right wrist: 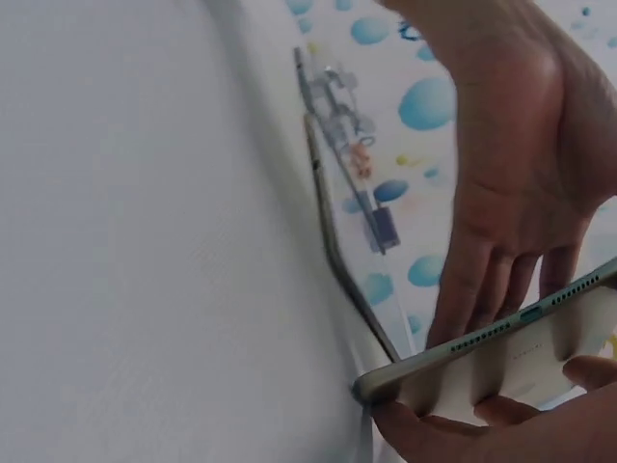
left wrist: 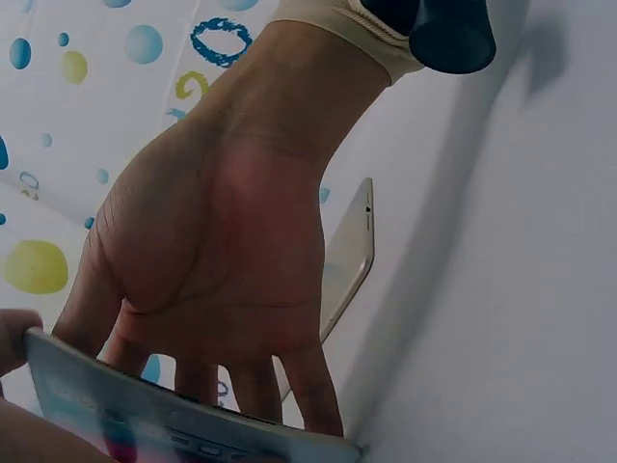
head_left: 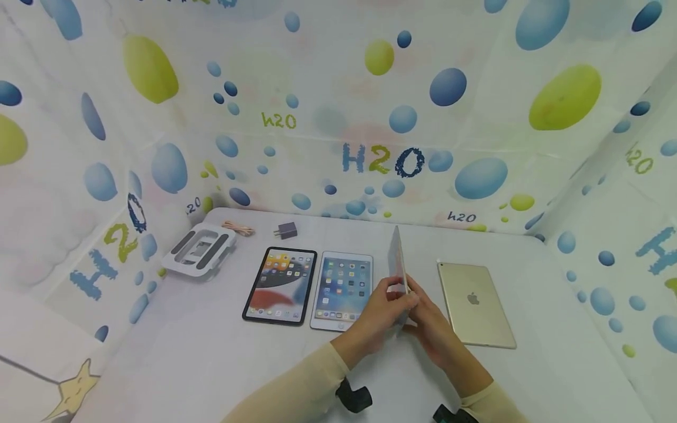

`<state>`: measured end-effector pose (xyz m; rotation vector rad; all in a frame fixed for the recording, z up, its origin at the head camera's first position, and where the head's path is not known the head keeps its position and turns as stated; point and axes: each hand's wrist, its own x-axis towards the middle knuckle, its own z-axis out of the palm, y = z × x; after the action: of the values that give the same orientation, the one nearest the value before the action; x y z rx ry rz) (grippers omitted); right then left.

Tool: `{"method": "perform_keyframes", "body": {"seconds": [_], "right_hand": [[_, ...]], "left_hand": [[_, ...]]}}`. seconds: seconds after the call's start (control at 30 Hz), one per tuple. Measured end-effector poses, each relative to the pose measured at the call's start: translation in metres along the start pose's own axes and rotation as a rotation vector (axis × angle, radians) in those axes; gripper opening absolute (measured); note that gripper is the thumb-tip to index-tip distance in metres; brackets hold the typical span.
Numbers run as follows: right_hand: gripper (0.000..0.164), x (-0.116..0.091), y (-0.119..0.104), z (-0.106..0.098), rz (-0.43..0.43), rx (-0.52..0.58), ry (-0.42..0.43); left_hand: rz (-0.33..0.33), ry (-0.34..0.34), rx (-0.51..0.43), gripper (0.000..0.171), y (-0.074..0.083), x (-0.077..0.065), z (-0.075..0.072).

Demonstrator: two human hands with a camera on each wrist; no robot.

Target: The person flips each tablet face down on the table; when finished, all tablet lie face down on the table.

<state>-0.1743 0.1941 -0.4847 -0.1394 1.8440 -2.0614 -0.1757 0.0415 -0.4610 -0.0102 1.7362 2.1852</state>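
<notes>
Both hands hold a thin tablet (head_left: 398, 258) upright above the table, seen almost edge-on in the head view. My left hand (head_left: 382, 311) grips it on the screen side, its thumb near the edge. The right hand (head_left: 432, 329) holds it from the back side. In the left wrist view, the lit screen of the tablet (left wrist: 193, 429) crosses in front of the right hand's palm (left wrist: 222, 241). The right wrist view shows the tablet's pale back and port edge (right wrist: 530, 313), with right-hand fingers (right wrist: 463, 434) against the back and the left palm (right wrist: 521, 154) beyond.
Left of the hands lie a black-edged tablet (head_left: 280, 286) and a white tablet (head_left: 342, 288), screens lit. A gold tablet (head_left: 476, 302) lies face down at right. Farther back are a white stand (head_left: 200, 249), a coiled cable (head_left: 238, 228) and a dark charger plug (head_left: 286, 230).
</notes>
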Motion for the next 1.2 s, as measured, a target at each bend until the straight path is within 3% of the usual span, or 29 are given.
{"method": "perform_keyframes", "body": {"seconds": [0.2, 0.37, 0.47, 0.6, 0.83, 0.93, 1.1, 1.2], "right_hand": [[0.065, 0.001, 0.002, -0.004, -0.068, -0.261, 0.068], [0.074, 0.006, 0.004, -0.019, -0.058, -0.276, 0.178], [0.079, 0.007, 0.002, -0.030, -0.015, -0.236, 0.255], [0.082, 0.006, -0.003, -0.043, 0.028, -0.230, 0.324], [0.071, 0.003, -0.008, -0.055, 0.064, -0.233, 0.347], [0.066, 0.003, -0.009, -0.057, 0.073, -0.241, 0.359], [0.067, 0.002, -0.010, -0.057, 0.090, -0.256, 0.378], [0.071, 0.002, -0.011, -0.058, 0.092, -0.250, 0.373]], "left_hand": [[0.070, 0.036, -0.144, 0.068, -0.005, 0.000, 0.000], [0.097, 0.009, -0.279, 0.060, -0.010, -0.001, 0.000], [0.090, -0.022, -0.305, 0.056, -0.012, -0.001, -0.001], [0.069, 0.014, -0.204, 0.055, -0.013, 0.000, -0.004], [0.044, 0.082, 0.054, 0.045, -0.020, 0.004, -0.010], [0.046, 0.105, 0.151, 0.032, -0.027, 0.007, -0.012], [0.052, 0.145, 0.223, 0.012, -0.034, 0.010, -0.015], [0.058, 0.162, 0.221, 0.023, -0.035, 0.010, -0.016]]}}
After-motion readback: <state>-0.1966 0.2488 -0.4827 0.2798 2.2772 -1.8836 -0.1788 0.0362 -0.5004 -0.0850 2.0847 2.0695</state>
